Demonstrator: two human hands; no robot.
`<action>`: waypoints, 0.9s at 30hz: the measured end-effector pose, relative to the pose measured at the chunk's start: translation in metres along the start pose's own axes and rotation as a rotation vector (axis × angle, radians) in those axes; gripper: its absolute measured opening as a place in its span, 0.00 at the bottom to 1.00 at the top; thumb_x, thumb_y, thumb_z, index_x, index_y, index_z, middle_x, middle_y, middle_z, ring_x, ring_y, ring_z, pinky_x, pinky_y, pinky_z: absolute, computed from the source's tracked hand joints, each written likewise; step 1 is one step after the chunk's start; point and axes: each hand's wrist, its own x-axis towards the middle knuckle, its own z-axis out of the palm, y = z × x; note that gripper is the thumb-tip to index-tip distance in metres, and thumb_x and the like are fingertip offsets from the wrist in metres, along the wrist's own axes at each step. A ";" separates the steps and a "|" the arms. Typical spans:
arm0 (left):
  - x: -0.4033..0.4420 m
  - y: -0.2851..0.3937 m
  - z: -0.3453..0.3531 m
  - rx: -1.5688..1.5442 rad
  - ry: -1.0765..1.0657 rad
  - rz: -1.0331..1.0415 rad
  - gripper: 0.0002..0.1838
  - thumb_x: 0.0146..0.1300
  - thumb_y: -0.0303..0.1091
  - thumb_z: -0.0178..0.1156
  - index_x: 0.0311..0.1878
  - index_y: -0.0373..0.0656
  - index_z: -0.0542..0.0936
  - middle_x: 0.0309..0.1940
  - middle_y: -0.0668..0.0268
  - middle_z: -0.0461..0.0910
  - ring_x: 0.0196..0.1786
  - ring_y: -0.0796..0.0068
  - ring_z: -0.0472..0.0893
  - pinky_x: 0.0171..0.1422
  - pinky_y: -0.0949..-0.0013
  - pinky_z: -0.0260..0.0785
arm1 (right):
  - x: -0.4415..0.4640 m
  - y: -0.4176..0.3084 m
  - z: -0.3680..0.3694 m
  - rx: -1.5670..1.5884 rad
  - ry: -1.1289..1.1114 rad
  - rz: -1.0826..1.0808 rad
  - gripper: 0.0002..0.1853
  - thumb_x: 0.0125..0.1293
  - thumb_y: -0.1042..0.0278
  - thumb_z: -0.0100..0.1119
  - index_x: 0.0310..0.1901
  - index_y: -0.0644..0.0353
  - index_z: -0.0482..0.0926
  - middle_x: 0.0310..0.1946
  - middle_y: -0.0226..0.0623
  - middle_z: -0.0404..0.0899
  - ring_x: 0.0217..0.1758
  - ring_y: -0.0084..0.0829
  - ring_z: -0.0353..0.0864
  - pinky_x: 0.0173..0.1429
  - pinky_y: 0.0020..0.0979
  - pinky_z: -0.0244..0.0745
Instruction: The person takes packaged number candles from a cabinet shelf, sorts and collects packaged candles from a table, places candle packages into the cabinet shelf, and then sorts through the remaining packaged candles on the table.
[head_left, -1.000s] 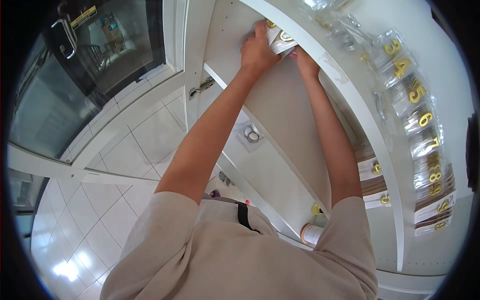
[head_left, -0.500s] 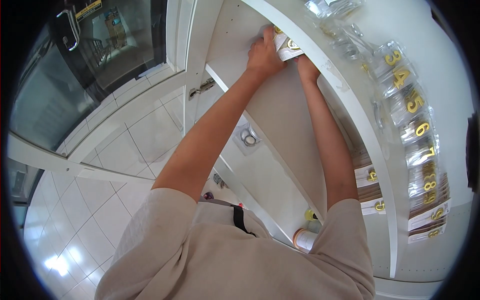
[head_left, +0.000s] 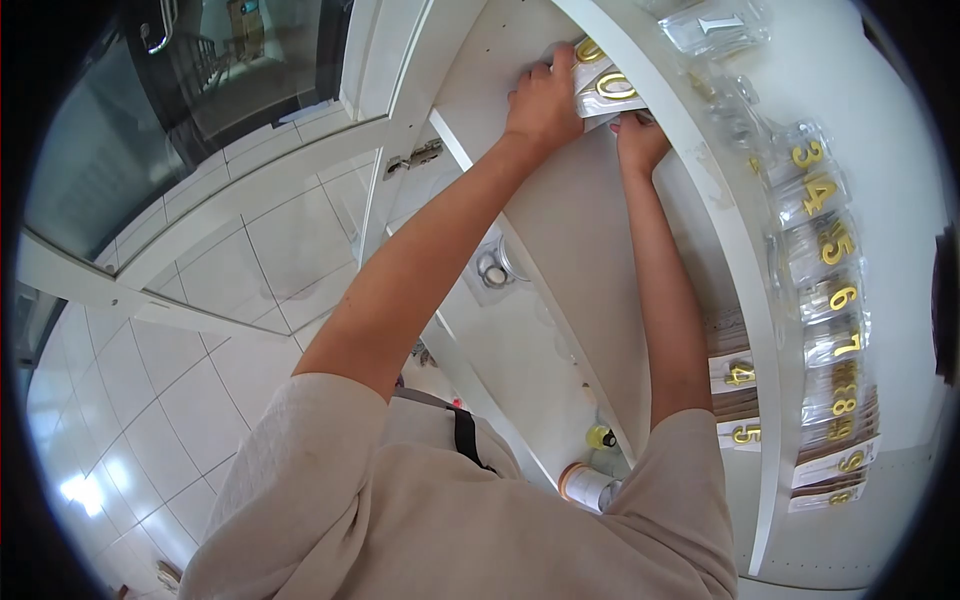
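Clear packs with gold number 0s [head_left: 612, 86], which look like number candles on white cards, are on the upper shelf [head_left: 575, 195] of a white cabinet. My left hand [head_left: 545, 108] is closed around the left edge of these packs. At their lower edge, the curled fingers of my right hand [head_left: 640, 145] grip from below, partly hidden by the packs and the curved shelf board. The stack shows two 0s, one above the other; its right end is out of sight behind the board.
A curved white board [head_left: 690, 150] runs along my right arm. Beyond it lie packs with gold numbers [head_left: 830, 240]. More number packs [head_left: 737, 372] stand beneath the board. A round container [head_left: 590, 487] is on a lower shelf. An open glass door [head_left: 250, 260] stands at left.
The view has shifted slightly. The number 0 packs are turned so their 0s show more fully. Both hands stay at the packs; the fingers of my right hand show more clearly.
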 end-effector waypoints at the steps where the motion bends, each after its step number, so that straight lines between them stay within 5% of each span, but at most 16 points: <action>1: -0.001 0.001 -0.002 0.007 -0.004 -0.001 0.33 0.46 0.30 0.61 0.56 0.48 0.58 0.38 0.49 0.73 0.40 0.48 0.75 0.41 0.49 0.70 | 0.002 0.002 -0.003 0.072 -0.012 -0.005 0.17 0.54 0.83 0.54 0.48 0.73 0.71 0.36 0.50 0.78 0.29 0.33 0.81 0.24 0.24 0.81; 13: -0.099 0.014 -0.138 -0.027 -0.017 0.045 0.36 0.42 0.20 0.57 0.59 0.45 0.59 0.40 0.48 0.76 0.38 0.46 0.77 0.40 0.54 0.70 | 0.012 0.012 -0.022 -0.109 -0.024 -0.106 0.12 0.55 0.79 0.57 0.42 0.71 0.73 0.32 0.45 0.78 0.27 0.29 0.80 0.24 0.22 0.78; 22: -0.209 -0.022 -0.222 -0.269 0.074 -0.362 0.30 0.43 0.20 0.50 0.56 0.35 0.65 0.39 0.56 0.77 0.34 0.65 0.76 0.40 0.70 0.69 | -0.004 0.004 -0.010 -0.405 0.023 -0.137 0.09 0.56 0.76 0.59 0.38 0.70 0.75 0.27 0.39 0.78 0.26 0.25 0.80 0.27 0.21 0.77; 27: -0.237 -0.033 -0.233 -0.223 0.039 -0.577 0.22 0.44 0.22 0.52 0.48 0.34 0.72 0.37 0.55 0.77 0.34 0.66 0.76 0.37 0.70 0.69 | -0.032 -0.025 0.075 -1.184 0.268 0.201 0.09 0.57 0.76 0.59 0.39 0.69 0.74 0.28 0.39 0.78 0.26 0.26 0.80 0.30 0.21 0.79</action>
